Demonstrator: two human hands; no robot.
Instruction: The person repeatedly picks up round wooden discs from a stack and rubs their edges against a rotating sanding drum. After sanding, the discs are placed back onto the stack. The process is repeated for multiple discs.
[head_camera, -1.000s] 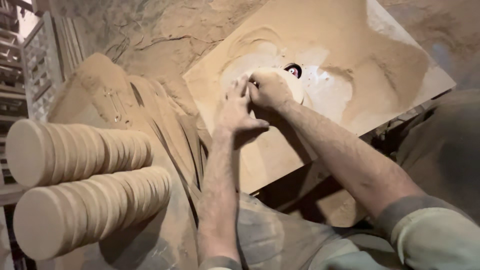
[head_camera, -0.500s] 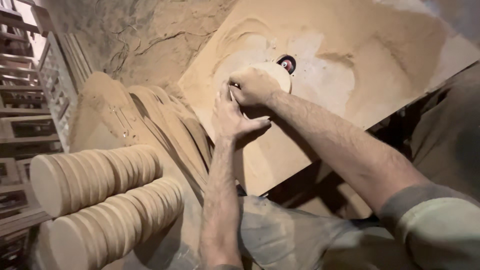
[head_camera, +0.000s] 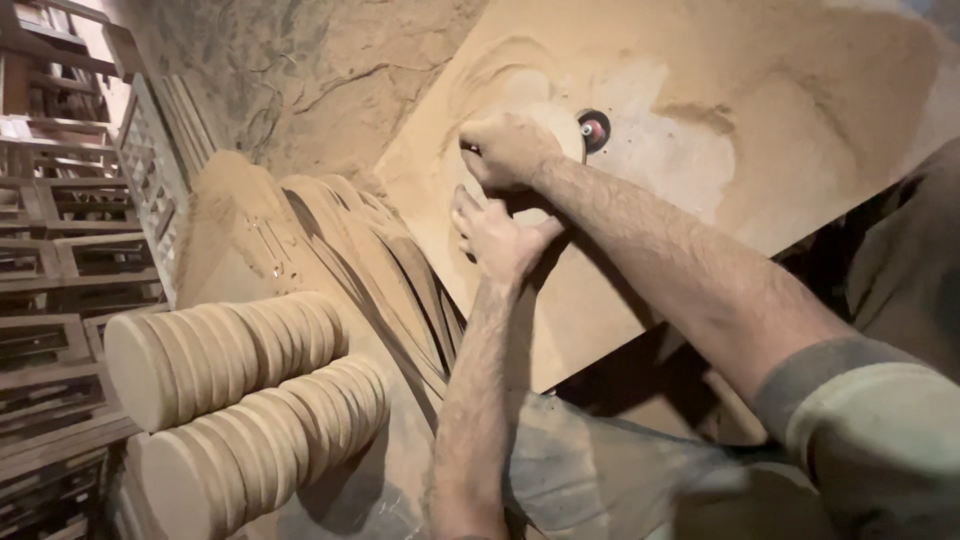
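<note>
Together, right hand (head_camera: 508, 150) and left hand (head_camera: 495, 240) press wooden disc (head_camera: 545, 125), forearms outstretched

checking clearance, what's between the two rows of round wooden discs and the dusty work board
In the head view, leaning thin curved wooden strips under sawdust fill the stretch between the round wooden discs and the sawdust-covered board.

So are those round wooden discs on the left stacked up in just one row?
No, the wooden discs lie in two rows, one above the other, left of the left hand.
</note>
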